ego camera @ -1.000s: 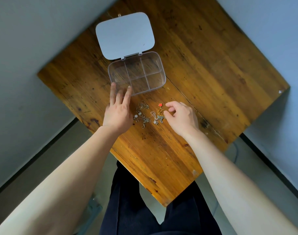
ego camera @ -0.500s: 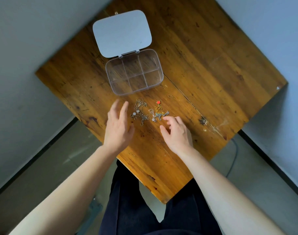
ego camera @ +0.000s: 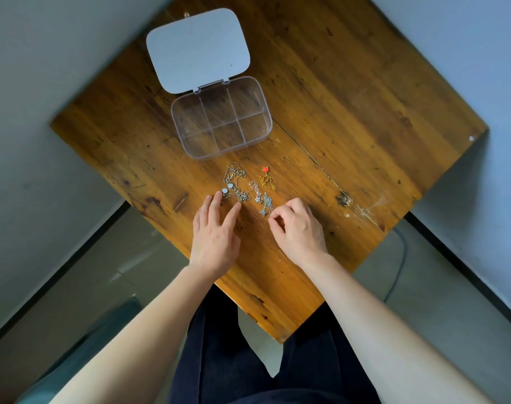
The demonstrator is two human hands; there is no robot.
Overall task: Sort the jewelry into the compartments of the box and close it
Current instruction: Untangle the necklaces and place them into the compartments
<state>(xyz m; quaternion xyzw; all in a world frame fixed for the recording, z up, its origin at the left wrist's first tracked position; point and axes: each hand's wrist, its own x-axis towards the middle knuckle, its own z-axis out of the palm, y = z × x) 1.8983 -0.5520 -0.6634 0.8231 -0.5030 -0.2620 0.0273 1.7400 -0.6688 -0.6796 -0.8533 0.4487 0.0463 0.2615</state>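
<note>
Head view, looking down. Clear plastic box (ego camera: pixel 221 118) on the wooden tabletop (ego camera: pixel 350 91), lid (ego camera: pixel 198 49) swung fully back and lying flat beyond the hinge. Six compartments visible, two rows of three, all apparently bare. Nothing sorted yet, judging by that; every piece still to be moved, and the lid still to be shut.

Jewelry just in front of the box, between it and the hands, in a loose cluster. Silver chain (ego camera: pixel 234 182) with two pale round stones on the left side, heaped in loops. Small pink piece (ego camera: pixel 256 191) in the middle. Gold chain (ego camera: pixel 267 182) with an orange-red charm at its far end on the right, running roughly toward the box. Silvery-blue piece (ego camera: pixel 266 203) nearest the body, stretched along a line from the right hand toward the box.

Box long axis running diagonally, from near-left to far-right, hinge on the far side and the open front edge facing the jewelry.

Left hand (ego camera: pixel 215 236) flat and spread, fingertips (ego camera: pixel 217 196) touching or almost touching the silver chain by the pale stones; nothing gripped. Right hand (ego camera: pixel 298 228) curled, thumb and forefinger pinched close at the near end of the silvery-blue piece; whether anything is truly caught between them, cannot tell.

Likely at the very first pick, by the look of it.
</note>
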